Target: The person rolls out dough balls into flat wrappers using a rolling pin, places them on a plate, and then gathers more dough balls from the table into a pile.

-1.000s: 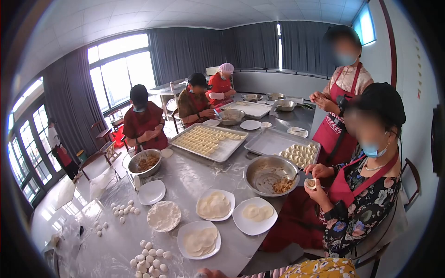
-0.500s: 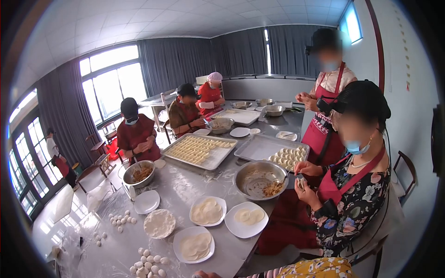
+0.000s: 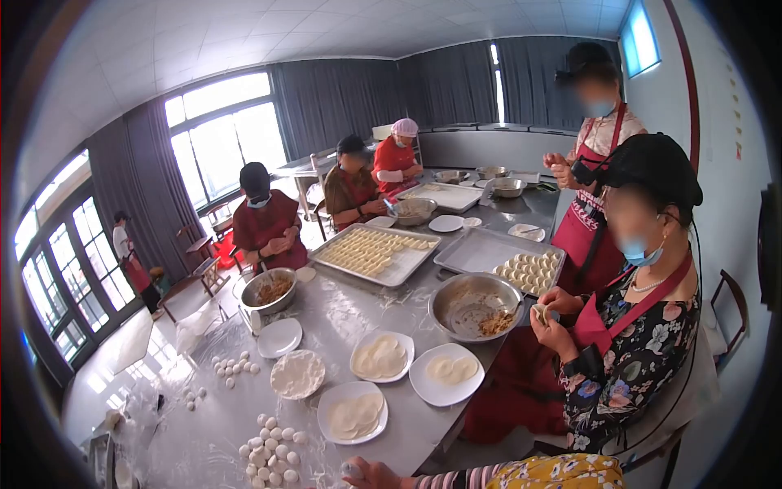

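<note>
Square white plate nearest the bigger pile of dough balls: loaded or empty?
Loaded: flat dough rounds lie overlapped across the middle of the plate, with its white rim bare around them.

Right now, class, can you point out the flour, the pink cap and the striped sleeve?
Flour (image 3: 297,374), head view: middle of its white surface.
Pink cap (image 3: 404,127), head view: the cap's middle.
Striped sleeve (image 3: 458,478), head view: its stripes.

The floury metal worktop carries, clockwise about its middle, a tray of dumplings at one o'clock, another tray at two, a filling bowl at three, white plates of dough wrappers from four to six, dough balls and flour at seven, more balls at eight, a second filling bowl at ten.
</note>
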Motion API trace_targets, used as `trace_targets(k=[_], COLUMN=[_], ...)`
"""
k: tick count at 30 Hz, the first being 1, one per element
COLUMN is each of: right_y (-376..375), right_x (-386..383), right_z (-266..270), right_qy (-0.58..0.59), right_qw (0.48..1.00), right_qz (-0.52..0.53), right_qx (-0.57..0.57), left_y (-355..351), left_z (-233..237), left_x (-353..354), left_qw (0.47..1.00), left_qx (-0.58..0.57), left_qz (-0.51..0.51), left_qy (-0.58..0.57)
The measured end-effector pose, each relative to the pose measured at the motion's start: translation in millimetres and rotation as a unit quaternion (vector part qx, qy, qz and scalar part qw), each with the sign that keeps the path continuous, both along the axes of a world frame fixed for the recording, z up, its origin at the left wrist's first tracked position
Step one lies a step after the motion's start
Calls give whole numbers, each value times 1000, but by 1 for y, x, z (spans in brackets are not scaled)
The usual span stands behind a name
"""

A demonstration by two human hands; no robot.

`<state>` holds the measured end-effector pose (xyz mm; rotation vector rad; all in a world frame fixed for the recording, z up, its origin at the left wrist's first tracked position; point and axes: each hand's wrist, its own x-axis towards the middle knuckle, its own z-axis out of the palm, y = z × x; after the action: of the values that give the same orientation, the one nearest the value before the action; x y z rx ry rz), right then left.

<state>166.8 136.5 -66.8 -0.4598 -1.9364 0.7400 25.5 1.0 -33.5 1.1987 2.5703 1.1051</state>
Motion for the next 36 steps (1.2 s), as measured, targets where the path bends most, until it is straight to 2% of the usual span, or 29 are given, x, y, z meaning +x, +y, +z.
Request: trace_targets(k=[1,2,3,7,8,9,16,21,22,26,28,29,31,36], right_y=[0,0,3,2,2,4,3,3,5,12,15,16,16,18], right_x=[0,1,3,4,5,7,7,0,-1,-13,-18,-20,-22,-12], right_z=[1,0,4,19,20,22,33,44,46,51,55,55,53,52], right_qy=[9,-41,-41,23,23,22,33,68,47,24,66,63,76,50], right_qw=[999,997,998,999,999,999,998,990,990,995,996,996,989,995], right_qz=[-30,-27,-14,4,11,12,46,61,63,60,57,58,98,84], right_qx=[30,55,56,-46,-44,-41,-34,-111,-116,-69,-1,-2,-84,-37], left_y=[-1,0,3,5,3,4,3,2,2,3,2,3,3,-4], left_z=[0,-7,-13,-11,-23,-4,11,14,13,14,15,14,12,18], left_x=[0,-3,-5,-1,-9,0,8,11,10,6,6,5,3,-6], left_qw=[999,1000,1000,1000,997,997,996,994,993,995,994,994,996,996], left_qx=[3,-17,1,13,61,60,67,80,87,86,73,71,59,26], left_qz=[-12,-6,-3,10,8,31,35,9,3,-2,-2,0,-13,-20], left_qy=[32,18,2,21,44,-30,-46,-71,-76,-57,-77,-81,-69,-83])
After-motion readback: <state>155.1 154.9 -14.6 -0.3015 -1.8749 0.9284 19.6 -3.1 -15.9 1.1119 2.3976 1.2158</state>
